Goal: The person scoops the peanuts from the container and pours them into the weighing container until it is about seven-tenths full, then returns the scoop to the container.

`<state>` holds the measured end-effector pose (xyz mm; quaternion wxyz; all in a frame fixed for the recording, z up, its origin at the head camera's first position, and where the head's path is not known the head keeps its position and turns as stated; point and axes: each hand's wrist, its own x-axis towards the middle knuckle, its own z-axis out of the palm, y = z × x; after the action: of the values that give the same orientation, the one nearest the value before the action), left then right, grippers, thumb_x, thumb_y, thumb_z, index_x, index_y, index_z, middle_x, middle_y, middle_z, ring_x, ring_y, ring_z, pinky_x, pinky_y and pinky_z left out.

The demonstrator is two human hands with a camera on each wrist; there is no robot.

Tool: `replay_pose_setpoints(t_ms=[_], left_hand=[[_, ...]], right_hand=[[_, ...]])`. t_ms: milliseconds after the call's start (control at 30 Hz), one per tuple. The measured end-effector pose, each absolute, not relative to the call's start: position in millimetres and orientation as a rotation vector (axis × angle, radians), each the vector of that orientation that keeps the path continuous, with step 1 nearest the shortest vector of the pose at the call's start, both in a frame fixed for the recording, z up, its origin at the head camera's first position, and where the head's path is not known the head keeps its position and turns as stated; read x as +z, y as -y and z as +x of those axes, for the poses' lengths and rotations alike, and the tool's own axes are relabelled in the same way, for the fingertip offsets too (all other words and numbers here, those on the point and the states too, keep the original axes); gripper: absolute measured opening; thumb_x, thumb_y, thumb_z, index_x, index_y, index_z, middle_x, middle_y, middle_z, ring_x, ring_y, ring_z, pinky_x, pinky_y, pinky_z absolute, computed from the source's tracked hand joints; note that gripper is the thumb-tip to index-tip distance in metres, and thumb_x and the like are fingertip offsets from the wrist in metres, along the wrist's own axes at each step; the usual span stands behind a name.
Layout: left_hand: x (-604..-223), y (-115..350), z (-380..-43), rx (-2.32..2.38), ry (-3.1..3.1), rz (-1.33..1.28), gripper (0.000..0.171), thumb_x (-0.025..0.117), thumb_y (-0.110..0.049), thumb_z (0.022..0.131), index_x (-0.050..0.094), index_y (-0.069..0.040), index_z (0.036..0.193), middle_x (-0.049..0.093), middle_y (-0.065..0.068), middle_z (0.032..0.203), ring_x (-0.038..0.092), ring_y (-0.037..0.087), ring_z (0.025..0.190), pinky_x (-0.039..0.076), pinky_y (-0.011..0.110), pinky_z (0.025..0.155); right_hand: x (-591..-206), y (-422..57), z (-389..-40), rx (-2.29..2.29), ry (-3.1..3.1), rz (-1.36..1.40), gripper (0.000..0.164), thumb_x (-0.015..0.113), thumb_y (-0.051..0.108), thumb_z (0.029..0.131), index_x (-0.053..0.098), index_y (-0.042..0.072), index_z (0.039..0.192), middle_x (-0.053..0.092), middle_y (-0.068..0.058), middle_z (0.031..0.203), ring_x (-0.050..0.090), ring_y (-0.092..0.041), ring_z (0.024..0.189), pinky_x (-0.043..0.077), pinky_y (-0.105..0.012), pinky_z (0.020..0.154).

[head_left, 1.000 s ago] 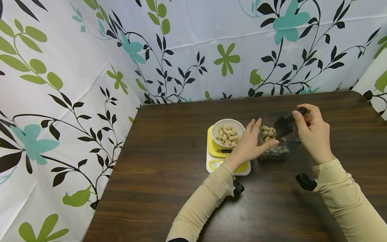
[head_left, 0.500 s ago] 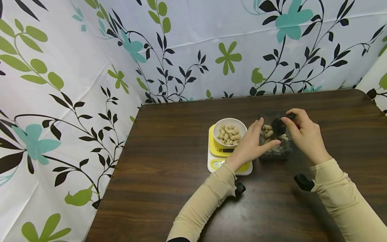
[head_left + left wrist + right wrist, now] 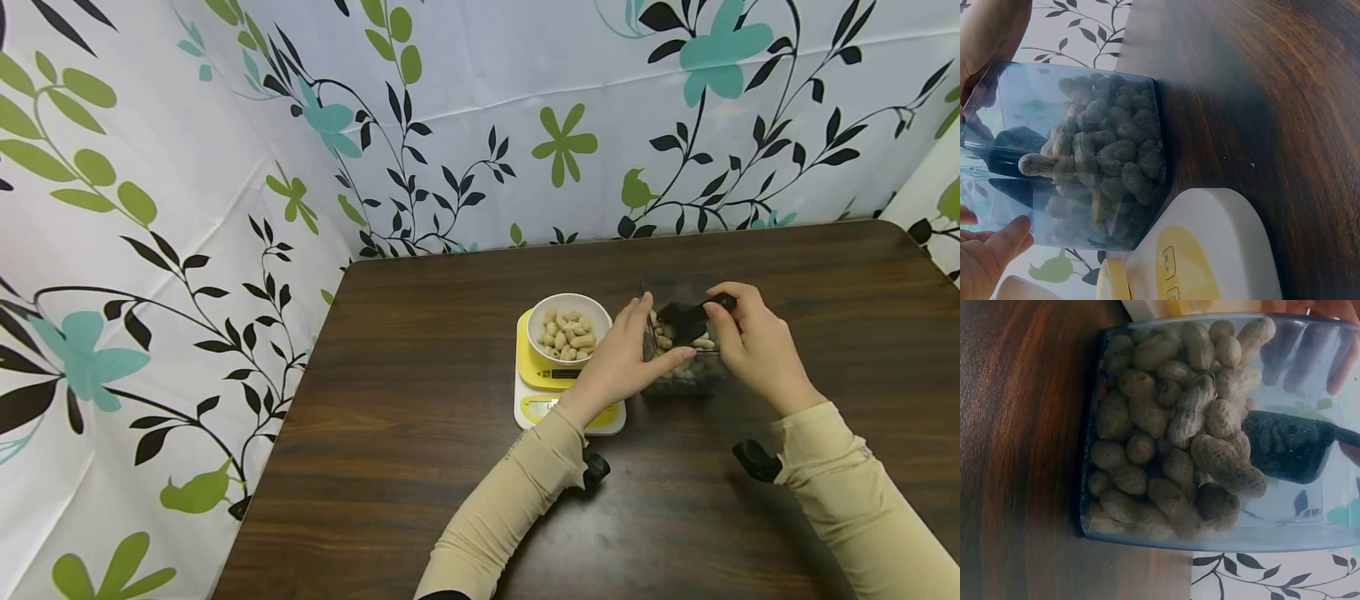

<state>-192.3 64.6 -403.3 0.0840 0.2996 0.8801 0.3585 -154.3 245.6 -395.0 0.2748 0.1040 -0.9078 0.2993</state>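
My right hand (image 3: 761, 346) pinches the handle of a black scoop (image 3: 681, 321) between thumb and fingers. The scoop's blade is down inside a clear plastic container (image 3: 693, 385), against the upper unshelled peanuts (image 3: 1191, 412) in the right wrist view. Those peanuts fill roughly the lower half of the container. At its left side, my left hand (image 3: 618, 346) rests with straight fingers along the wall and the thumb across the front near the rim. In the left wrist view the left fingertips (image 3: 1016, 234) touch the clear wall, and the scoop shows dark through the plastic.
Just left of the container stands a yellow and white kitchen scale (image 3: 527, 367), close under my left wrist. A white bowl (image 3: 570, 302) of peanuts sits on it. The dark wooden table (image 3: 405, 358) backs onto a leaf-patterned curtain (image 3: 465, 75).
My right hand has moved left and lowered the scoop into the container, and its blade has swung leftward over the peanuts. My left hand has stayed against the container.
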Motion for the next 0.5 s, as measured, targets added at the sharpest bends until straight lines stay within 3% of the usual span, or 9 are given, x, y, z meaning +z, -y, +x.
replay_pose_setpoints(t_ms=[167,300,400,500], left_hand=[[-402,-65,-192,1.075,-2.629,0.895,0.083,0.051,-0.054,0.090,0.006,-0.020,0.151,0.019,0.005,0.156,0.024,0.017,0.143,0.034,0.036,0.111],[-403,-65,-192,1.064,-2.635,0.892,0.083,0.050,-0.055,0.090,0.007,-0.020,0.151,0.018,0.005,0.156,0.023,0.017,0.144,0.034,0.036,0.111],[-405,-65,-192,1.057,-2.637,0.896,0.083,0.050,-0.055,0.090,0.007,-0.020,0.151,0.018,0.004,0.157,0.022,0.016,0.144,0.034,0.035,0.111],[-406,-65,-192,1.063,-2.638,0.904,0.083,0.050,-0.055,0.090,0.007,-0.020,0.151,0.018,0.004,0.157,0.021,0.015,0.144,0.033,0.035,0.111]], right_hand=[[-395,-244,-160,0.870,2.424,0.194,0.030,0.052,0.016,0.096,0.045,-0.002,0.119,0.037,0.000,0.054,0.023,-0.002,0.037,0.023,-0.022,0.036],[-394,-241,-165,0.939,2.442,0.110,0.037,0.052,0.025,0.096,0.044,-0.004,0.116,0.049,-0.007,0.051,0.024,-0.002,0.035,0.023,-0.022,0.036],[-394,-241,-164,0.970,2.439,0.034,0.039,0.052,0.029,0.096,0.044,-0.005,0.112,0.061,-0.017,0.058,0.029,0.001,0.040,0.025,-0.022,0.039],[-394,-240,-163,0.967,2.422,-0.005,0.039,0.053,0.030,0.095,0.044,-0.006,0.109,0.060,-0.015,0.057,0.031,0.003,0.043,0.026,-0.021,0.041]])
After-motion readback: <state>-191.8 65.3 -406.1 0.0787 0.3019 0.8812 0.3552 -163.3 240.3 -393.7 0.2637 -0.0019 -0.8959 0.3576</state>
